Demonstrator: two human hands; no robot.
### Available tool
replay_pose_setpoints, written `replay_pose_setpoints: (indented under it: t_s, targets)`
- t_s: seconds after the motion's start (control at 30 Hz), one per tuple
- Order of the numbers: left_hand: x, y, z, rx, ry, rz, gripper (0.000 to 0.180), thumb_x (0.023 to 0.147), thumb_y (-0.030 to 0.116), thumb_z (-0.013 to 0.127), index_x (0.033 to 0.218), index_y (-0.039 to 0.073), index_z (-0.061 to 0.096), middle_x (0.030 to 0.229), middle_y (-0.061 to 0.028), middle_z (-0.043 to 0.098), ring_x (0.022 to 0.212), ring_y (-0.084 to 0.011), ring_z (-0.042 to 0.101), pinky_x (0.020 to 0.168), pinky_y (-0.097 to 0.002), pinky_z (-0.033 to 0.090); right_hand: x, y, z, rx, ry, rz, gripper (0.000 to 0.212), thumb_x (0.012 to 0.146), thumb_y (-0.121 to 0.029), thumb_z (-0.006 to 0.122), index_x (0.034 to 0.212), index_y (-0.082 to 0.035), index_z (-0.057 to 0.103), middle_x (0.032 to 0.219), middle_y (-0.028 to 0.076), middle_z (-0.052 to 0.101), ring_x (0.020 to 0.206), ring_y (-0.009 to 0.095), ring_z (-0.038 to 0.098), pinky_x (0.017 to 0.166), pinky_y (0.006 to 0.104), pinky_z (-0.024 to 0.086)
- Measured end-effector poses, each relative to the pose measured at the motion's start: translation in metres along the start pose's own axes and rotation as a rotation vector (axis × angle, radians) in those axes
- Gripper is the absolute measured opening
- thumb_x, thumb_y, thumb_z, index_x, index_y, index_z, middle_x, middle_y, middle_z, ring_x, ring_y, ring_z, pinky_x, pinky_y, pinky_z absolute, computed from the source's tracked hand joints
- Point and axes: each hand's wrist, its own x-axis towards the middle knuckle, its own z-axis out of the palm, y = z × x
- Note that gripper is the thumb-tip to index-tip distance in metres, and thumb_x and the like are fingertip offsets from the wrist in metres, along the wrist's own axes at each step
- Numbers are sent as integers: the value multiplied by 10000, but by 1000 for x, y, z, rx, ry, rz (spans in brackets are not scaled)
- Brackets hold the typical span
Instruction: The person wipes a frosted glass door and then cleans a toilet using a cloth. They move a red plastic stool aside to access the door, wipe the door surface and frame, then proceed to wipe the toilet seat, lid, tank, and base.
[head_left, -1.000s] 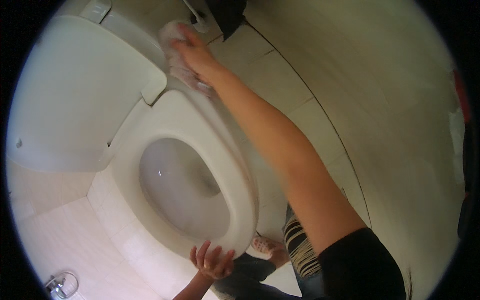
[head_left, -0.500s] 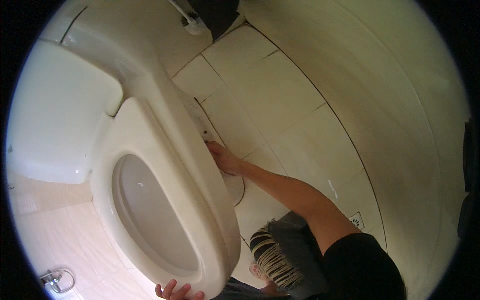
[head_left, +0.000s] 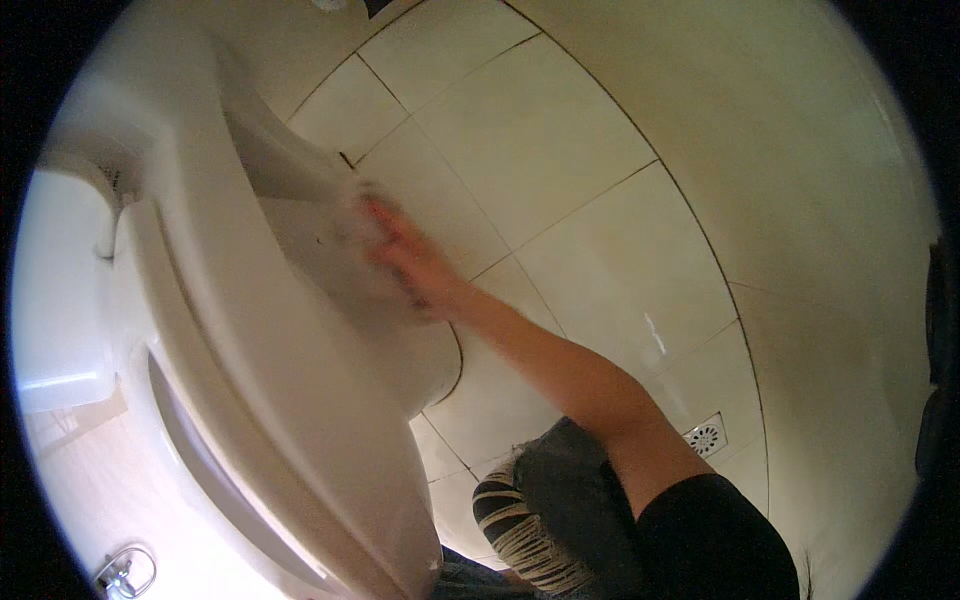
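Note:
My right hand (head_left: 415,262) reaches in from the lower right to the side of a white toilet's base (head_left: 395,345). Motion smears the fingers. A whitish patch and dark bits show around them, but I cannot make out whether something is held. Above the base bulges the toilet bowl (head_left: 330,390), with its seat (head_left: 205,325) running along the left. A raised white lid (head_left: 65,300) stands at the far left. My left hand is out of the picture.
Pale floor tiles (head_left: 600,240) lie right of the toilet, with a square floor drain (head_left: 707,436) near my right elbow. My knee in ripped dark jeans (head_left: 530,520) is bent close to the base. A chrome shower fitting (head_left: 122,575) is at the lower left.
The view has shifted, showing more of the toilet's side and base. My right hand has moved up along the base. My left hand, earlier on the seat's front rim, has gone from sight.

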Motion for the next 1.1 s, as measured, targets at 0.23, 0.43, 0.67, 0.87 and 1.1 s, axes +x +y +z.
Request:
replay_pose_setpoints:
  t_s: [0.23, 0.43, 0.67, 0.87, 1.1]
  targets:
    - [37, 4, 2, -13, 96, 75, 534, 888, 508, 356, 1336, 251, 221, 973, -74, 558, 978, -315, 521, 943, -541, 254, 107, 46, 73, -679, -55, -678, 411, 868, -291, 454, 1259, -164, 455, 1358, 112, 353, 1251, 296, 314, 1059, 469, 195]
    - [44, 7, 3, -28, 38, 40, 498, 888, 505, 359, 1308, 263, 248, 969, -73, 561, 968, -319, 525, 944, -542, 250, 118, 45, 37, -733, 50, -639, 440, 802, -343, 559, 1205, -176, 498, 1284, 108, 431, 1193, 344, 370, 1008, 526, 253]
    - [45, 9, 3, -24, 39, 18, 456, 888, 502, 363, 1275, 277, 280, 964, -71, 565, 957, -325, 531, 945, -543, 247, 97, 57, -16, -1222, 144, -269, 413, 806, -334, 557, 1158, -123, 506, 1217, 115, 498, 1126, 329, 454, 924, 480, 368]
    - [42, 10, 2, -23, 48, -1, 420, 888, 499, 366, 1247, 289, 307, 960, -69, 568, 947, -329, 536, 945, -544, 243, 48, 60, -13, -1000, 11, 54, 415, 819, -336, 534, 1140, -75, 504, 1094, 151, 569, 984, 343, 552, 831, 459, 435]
    - [33, 11, -4, -17, 41, -22, 277, 897, 498, 353, 1107, 321, 394, 963, -99, 572, 930, -342, 553, 952, -557, 221, 27, 49, -2, -964, -28, 259, 458, 823, -298, 516, 1186, -22, 468, 1066, 206, 569, 926, 366, 576, 835, 454, 451]
